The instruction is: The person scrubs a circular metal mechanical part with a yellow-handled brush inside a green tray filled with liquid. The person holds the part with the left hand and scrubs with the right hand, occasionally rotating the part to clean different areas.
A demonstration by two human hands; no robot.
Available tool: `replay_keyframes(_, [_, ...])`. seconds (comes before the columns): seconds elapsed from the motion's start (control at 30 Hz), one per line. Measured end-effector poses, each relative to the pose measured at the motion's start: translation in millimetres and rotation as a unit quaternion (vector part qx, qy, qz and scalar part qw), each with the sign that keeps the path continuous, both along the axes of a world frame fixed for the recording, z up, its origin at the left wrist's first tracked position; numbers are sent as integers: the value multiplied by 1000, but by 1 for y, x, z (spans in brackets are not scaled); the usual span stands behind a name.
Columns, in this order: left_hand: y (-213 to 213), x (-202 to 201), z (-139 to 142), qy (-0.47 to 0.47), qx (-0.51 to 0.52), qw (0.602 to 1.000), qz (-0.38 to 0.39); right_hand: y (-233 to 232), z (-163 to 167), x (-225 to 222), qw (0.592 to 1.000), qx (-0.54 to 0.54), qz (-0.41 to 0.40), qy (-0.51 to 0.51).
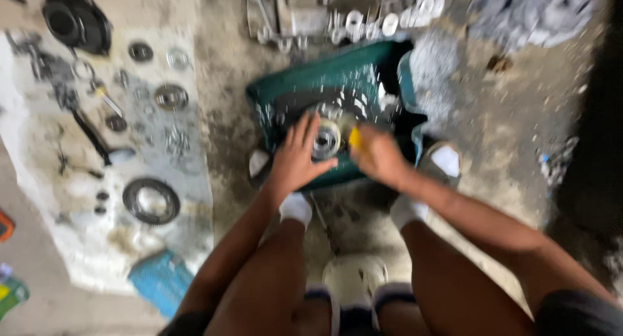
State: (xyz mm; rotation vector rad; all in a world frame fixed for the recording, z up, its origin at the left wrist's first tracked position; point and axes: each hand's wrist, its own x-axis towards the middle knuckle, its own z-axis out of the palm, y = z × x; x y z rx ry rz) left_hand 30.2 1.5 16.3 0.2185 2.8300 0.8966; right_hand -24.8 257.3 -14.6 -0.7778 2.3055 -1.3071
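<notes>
A round metal part (326, 140), like a bearing or hub, is over a green tub (285, 89) of dark liquid on the floor. My left hand (295, 157) grips the part from the left, fingers spread over it. My right hand (376, 156) presses a yellow brush or sponge (354, 139) against the part's right side. Drops of liquid spatter above the part. The picture is motion-blurred.
A pale cloth (97, 245) on the left holds several rings, gears and tools, among them a large dark ring (151, 200) and a black cover (74, 18). More metal parts (344, 18) lie beyond the tub. A grey rag (532, 12) lies top right. A blue pad (159, 281) is beside my left knee.
</notes>
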Motion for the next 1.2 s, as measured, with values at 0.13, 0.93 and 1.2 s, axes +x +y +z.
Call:
replay_keyframes(0.13, [1,-6,-5,7,-57,998,-32,5,2,4,983,-109,-61,-134])
replay_keyframes(0.93, [33,-29,-2,38,-166,985,29,-18,18,-44,995,6,-97,-29])
replay_keyframes(1.2, [25,-18,-12,33,-141,989,5,-7,13,-31,956,221,65,-181])
